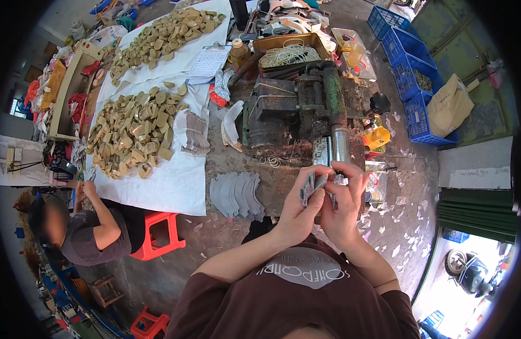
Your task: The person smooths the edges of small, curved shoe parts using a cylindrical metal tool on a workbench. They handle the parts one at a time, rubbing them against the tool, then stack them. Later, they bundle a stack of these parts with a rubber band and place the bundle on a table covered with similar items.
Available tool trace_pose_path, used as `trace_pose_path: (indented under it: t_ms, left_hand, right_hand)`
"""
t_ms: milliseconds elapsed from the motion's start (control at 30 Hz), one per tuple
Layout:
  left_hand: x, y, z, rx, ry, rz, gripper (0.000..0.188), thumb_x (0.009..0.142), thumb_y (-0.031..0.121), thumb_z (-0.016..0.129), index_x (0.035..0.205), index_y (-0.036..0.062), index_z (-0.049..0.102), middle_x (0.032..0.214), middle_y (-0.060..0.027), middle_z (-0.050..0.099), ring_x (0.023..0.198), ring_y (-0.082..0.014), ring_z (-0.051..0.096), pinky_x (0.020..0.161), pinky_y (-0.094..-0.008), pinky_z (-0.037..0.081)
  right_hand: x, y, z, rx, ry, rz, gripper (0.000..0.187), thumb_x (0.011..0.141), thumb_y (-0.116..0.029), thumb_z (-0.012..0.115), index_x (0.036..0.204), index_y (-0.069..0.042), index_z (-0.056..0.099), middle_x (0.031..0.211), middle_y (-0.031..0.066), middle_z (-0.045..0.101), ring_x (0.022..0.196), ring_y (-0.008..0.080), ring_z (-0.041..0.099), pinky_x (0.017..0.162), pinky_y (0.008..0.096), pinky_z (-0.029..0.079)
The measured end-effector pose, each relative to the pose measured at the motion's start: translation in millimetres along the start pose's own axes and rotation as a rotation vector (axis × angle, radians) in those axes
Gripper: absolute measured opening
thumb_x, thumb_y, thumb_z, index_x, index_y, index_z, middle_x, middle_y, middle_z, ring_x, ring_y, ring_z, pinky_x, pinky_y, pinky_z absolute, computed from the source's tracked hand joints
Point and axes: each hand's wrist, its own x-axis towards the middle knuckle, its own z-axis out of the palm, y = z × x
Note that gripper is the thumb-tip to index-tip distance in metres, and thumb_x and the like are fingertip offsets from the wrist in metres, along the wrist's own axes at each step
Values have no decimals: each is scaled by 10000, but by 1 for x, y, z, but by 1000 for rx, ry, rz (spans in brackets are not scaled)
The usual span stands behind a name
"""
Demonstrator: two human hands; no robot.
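Observation:
My left hand (299, 208) grips a small stack of thin grey curved pieces (307, 191), seen edge-on between thumb and fingers. Close beside it, my right hand (346, 212) has its fingers curled inward; what they pinch is mostly hidden. Both hands are just in front of a shiny metal roller (340, 146) on an old, worn machine (322, 93). To the left of my hands, overlapping grey curved pieces (237, 195) lie fanned out on the bench's front edge. Behind them stands another stack of grey pieces (191, 131).
White-covered tables on the left carry large heaps of tan blocks (133, 130). A person (91, 229) sits there beside a red stool (156, 237). Blue crates (410, 65) line the right side, and scraps litter the floor (404, 226). A brass-coloured tray (291, 50) with string sits behind the machine.

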Motion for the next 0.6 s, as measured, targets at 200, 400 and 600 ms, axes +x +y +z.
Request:
trace_pose_path:
  t_ms: [200, 400, 600]
  left_hand:
    - [4, 0, -10, 568, 139, -61, 228, 900, 69, 480, 1117, 3, 464, 995, -127, 506, 943, -216, 506, 853, -310, 394]
    - [-1, -17, -44, 755, -89, -38, 354, 820, -23, 535, 1162, 18, 452, 1041, -142, 453, 986, -276, 494, 890, -330, 374]
    - [-7, -27, -14, 869, -279, -77, 529, 726, -85, 586, 1213, 38, 420, 1245, -185, 358, 1118, -368, 441, 966, -403, 362]
  right_hand:
    - [3, 21, -33, 233, -50, 308, 244, 687, 98, 649, 860, -32, 538, 878, 112, 566, 750, 273, 548, 667, 368, 442]
    - [22, 83, -94, -86, -432, 463, 61, 804, -48, 586, 824, 4, 563, 697, 127, 595, 666, 277, 600, 592, 356, 459]
    - [7, 74, -66, -62, -595, 337, 70, 784, -50, 575, 850, -47, 596, 749, 108, 607, 728, 277, 575, 744, 363, 383]
